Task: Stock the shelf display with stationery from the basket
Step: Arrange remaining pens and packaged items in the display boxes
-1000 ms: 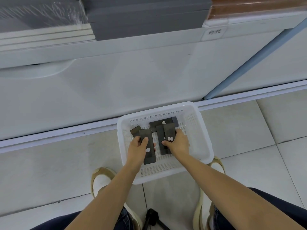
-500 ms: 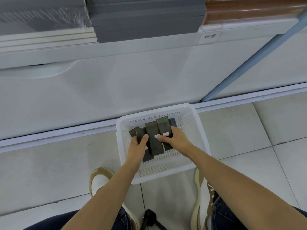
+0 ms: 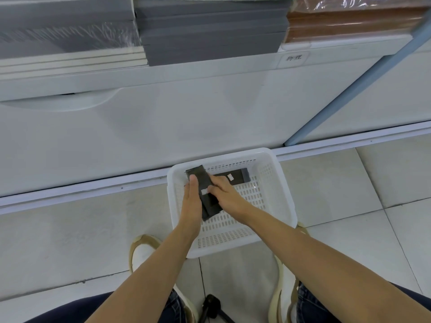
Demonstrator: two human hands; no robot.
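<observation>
Both hands grip dark boxes over the white basket point(image 3: 283, 190).

The left hand point(image 3: 191, 201) and right hand point(image 3: 225, 194) clasp a stack of dark boxes point(image 3: 205, 185), long axis running away toward the shelf point(image 3: 210, 73), tilted slightly left. One dark box point(image 3: 238, 176) lies crosswise against the basket's far wall.

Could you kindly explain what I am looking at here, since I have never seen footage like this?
This is one picture from a camera worn on a person's head, looking down at their own bare arms. A white plastic basket sits on the tiled floor before a white shelf unit. The left hand and right hand together grip a stack of dark flat packs over the basket. One more dark pack lies inside, along the far wall. Grey and brown stock fills the shelf above.
</observation>
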